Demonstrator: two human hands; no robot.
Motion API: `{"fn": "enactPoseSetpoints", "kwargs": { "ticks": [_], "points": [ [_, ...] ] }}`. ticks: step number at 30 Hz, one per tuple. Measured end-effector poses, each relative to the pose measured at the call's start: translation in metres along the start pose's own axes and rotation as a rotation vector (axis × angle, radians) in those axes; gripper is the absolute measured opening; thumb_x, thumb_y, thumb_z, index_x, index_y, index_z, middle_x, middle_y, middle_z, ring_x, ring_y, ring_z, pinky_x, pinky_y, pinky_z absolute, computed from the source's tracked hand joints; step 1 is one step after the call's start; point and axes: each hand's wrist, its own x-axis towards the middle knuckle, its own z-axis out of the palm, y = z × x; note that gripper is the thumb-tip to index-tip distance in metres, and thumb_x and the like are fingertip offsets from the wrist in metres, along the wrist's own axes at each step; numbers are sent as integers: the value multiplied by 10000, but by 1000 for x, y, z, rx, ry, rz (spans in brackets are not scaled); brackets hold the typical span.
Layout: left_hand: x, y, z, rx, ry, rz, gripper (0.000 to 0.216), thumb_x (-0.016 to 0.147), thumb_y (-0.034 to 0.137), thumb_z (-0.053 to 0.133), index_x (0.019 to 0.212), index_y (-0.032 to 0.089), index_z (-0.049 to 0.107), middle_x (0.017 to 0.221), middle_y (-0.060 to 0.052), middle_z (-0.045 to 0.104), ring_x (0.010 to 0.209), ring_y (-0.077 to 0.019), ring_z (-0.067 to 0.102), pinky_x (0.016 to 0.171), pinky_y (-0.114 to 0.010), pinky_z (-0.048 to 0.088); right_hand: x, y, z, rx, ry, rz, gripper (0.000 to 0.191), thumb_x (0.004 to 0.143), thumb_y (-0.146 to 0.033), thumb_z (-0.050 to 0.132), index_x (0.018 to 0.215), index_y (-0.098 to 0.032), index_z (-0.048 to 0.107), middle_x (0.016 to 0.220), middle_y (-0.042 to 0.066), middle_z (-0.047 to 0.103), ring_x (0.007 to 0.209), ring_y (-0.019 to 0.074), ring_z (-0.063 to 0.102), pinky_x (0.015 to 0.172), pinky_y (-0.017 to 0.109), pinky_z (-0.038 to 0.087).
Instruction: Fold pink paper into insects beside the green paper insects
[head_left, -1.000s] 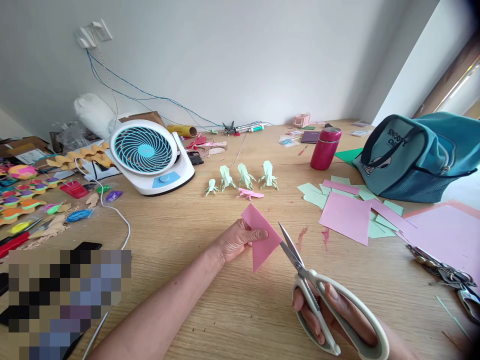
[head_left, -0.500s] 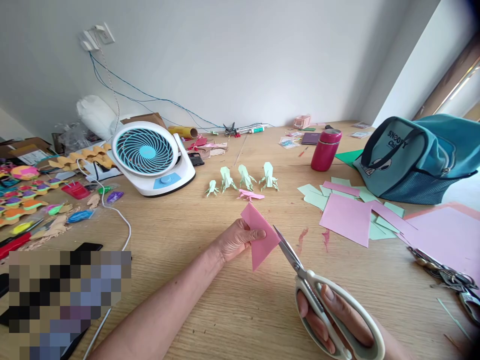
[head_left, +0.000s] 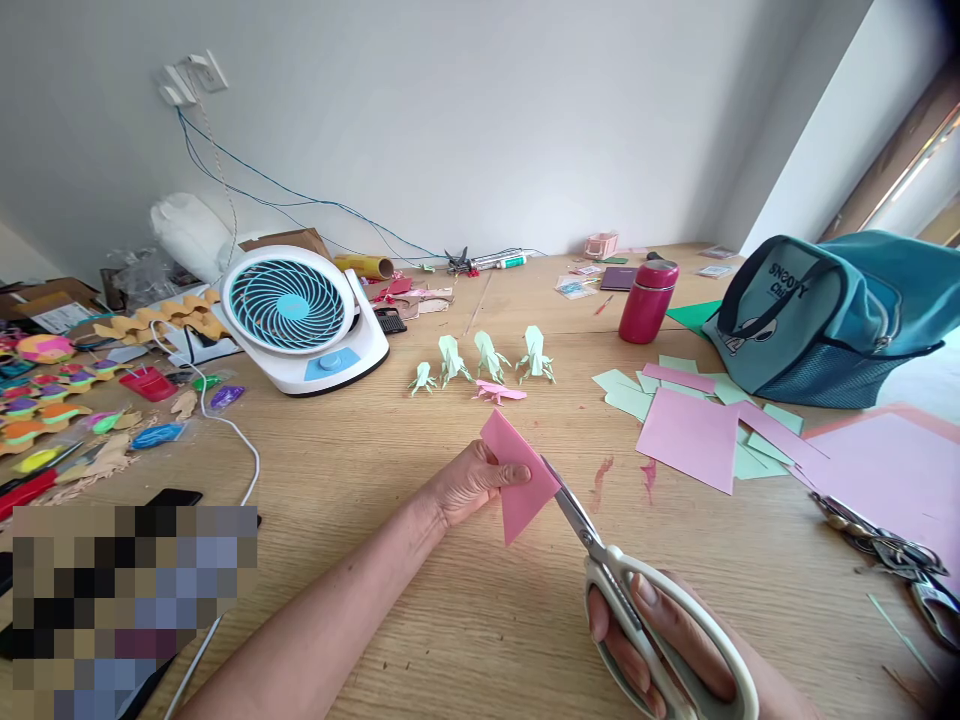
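Observation:
My left hand (head_left: 480,482) pinches a folded pink paper triangle (head_left: 525,497) above the table, thumb on top. My right hand (head_left: 645,640) grips white-handled scissors (head_left: 596,548), fingers through the loops. Their blades meet the right corner of the folded paper, the tips lying by its upper right edge. Just beyond the paper stands a small pink folded-paper figure (head_left: 499,392). Behind it are several pale green paper figures (head_left: 491,355) in a row.
A white and blue fan (head_left: 292,310) stands at the left. On the right lie loose pink sheets (head_left: 686,440) and green pieces, a magenta flask (head_left: 649,302), a blue bag (head_left: 825,320) and a bunch of metal tools (head_left: 885,550). A white cable (head_left: 255,450) crosses the left side.
The scissors have moved slightly left, and their blades now overlap the right corner of the pink paper. My left hand keeps the same hold. The view has shifted a little.

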Motion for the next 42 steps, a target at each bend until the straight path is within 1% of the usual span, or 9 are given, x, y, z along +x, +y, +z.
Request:
{"fn": "enactPoseSetpoints", "kwargs": {
  "ticks": [6,12,18,22,26,29,34,38,42],
  "points": [
    [-2,-5,8,20,-30,-31,285,539,242,913,743,118,758,753,-50,719,728,-154,625,721,-258,456,-1,-5,3,-7,-4,-6,506,932,-622,424,956,-142,581,652,-1,531,499,90,470,459,206,372],
    [-3,-11,14,53,-51,-26,279,551,262,909,744,124,762,754,-54,724,729,-160,624,731,-262,451,-3,-7,5,13,20,-6,507,927,-638,412,945,-160,580,701,17,546,558,119,504,527,249,401],
    [-3,-12,14,40,-58,-30,281,555,258,907,760,130,765,775,-47,732,746,-157,627,754,-265,453,-1,-14,9,7,42,-8,511,929,-641,402,903,-155,557,635,-6,502,498,91,436,463,218,341],
    [-3,-11,14,27,-63,-24,270,561,248,904,763,136,766,777,-38,734,748,-149,625,756,-259,448,-1,-14,11,2,57,1,500,929,-638,407,894,-157,540,609,-20,485,470,81,425,428,199,317],
    [-3,-11,15,32,-51,-19,255,571,239,899,764,138,767,773,-37,734,746,-150,624,751,-259,442,0,-10,9,-18,52,7,527,921,-660,400,881,-153,538,586,-27,475,453,74,417,419,193,321],
    [-3,-11,15,36,-37,-23,264,560,248,905,755,138,765,767,-41,733,741,-158,624,749,-266,439,2,-5,6,-32,39,-28,532,933,-652,384,878,-149,548,571,-33,467,433,67,400,412,191,316],
    [-3,-10,12,-24,-62,-34,304,560,276,909,767,119,753,772,-52,727,737,-163,638,751,-277,444,1,-5,6,-54,44,-30,527,934,-647,385,876,-154,559,573,-29,475,441,75,398,422,199,319],
    [1,-11,6,-186,29,12,301,575,288,905,765,127,736,749,-41,720,704,-152,645,764,-286,450,-3,-10,9,-93,55,-32,525,943,-639,368,902,-155,568,571,-30,473,459,85,403,451,208,329],
    [5,-15,1,-227,75,46,249,596,276,898,730,150,730,733,-19,720,704,-126,640,759,-264,451,-5,-12,11,-127,62,-35,518,959,-618,347,921,-152,572,593,-21,494,486,91,418,480,216,344]
  ]
}}
